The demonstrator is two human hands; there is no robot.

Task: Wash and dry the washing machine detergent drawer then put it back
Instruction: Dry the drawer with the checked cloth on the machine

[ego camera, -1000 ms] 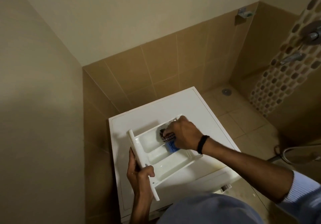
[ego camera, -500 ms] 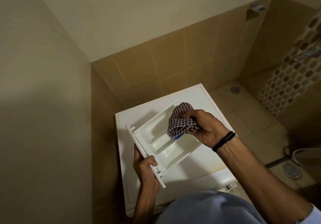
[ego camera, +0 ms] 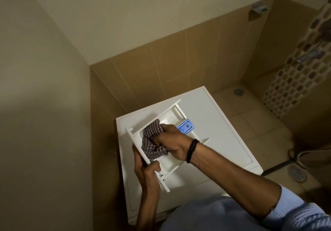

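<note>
Over the white washer (ego camera: 215, 132) top I hold one drawer (ego camera: 171, 116), its long front panel toward me and its far end pointing away to the right. I cannot tell whether it rests on the top or hangs just above it. My left hand (ego camera: 146, 173) is clamped on the front panel, thumb over its inner face and fingers wrapped behind. My right hand (ego camera: 172, 144) is bunched round one checked cloth (ego camera: 152, 141), dark and light squares, and presses it into the compartment just behind the panel. The drawer is white plastic, open-topped and split by low walls into compartments, with one blue insert (ego camera: 185, 126) beside my right knuckles. One black band (ego camera: 192, 150) sits on my right wrist. Two round drains show in the tiled floor: a far drain (ego camera: 238, 92) behind the washer and a near drain (ego camera: 297, 174) to its right.
</note>
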